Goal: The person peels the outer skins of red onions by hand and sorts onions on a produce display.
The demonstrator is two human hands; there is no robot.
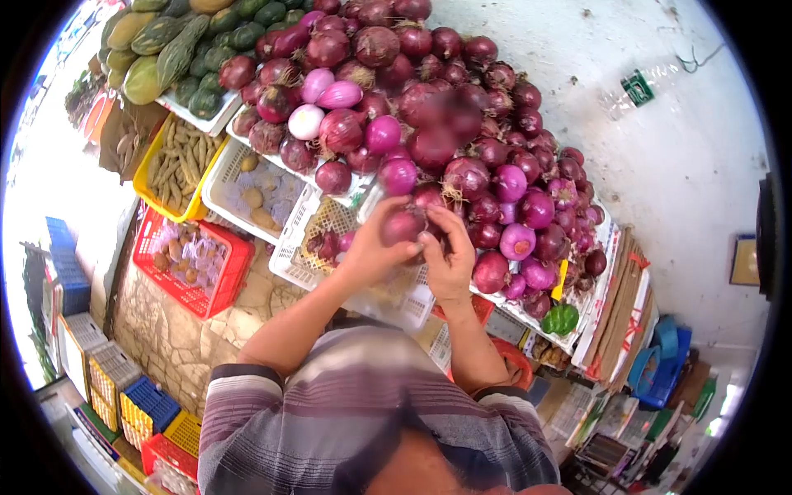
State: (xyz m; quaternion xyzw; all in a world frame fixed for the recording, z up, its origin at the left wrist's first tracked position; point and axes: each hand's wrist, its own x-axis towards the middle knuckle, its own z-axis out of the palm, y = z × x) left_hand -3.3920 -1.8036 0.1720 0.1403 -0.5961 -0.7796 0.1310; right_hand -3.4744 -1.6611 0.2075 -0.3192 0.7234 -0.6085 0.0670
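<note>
Between my two hands is a red onion [403, 227], held up in front of the pile. My left hand [369, 250] wraps it from the left with thumb and fingers. On the other side, my right hand [450, 262] has its thumb and fingertips pinched at the onion's skin. Behind my hands rises a big heap of red onions [330, 49], many with dry outer skin. Shiny purple onions [518, 242] and a pale one [306, 122] lie among them. Below my left hand, a white basket [285, 262] has dark red onion skins [322, 245] in it.
Gourds [157, 58] are stacked at the upper left. A yellow crate [198, 198] of long roots, a white crate [216, 177] and a red crate [231, 285] stand at left. A green pepper [561, 319] sits at the heap's right edge. A plastic bottle [637, 87] lies beyond.
</note>
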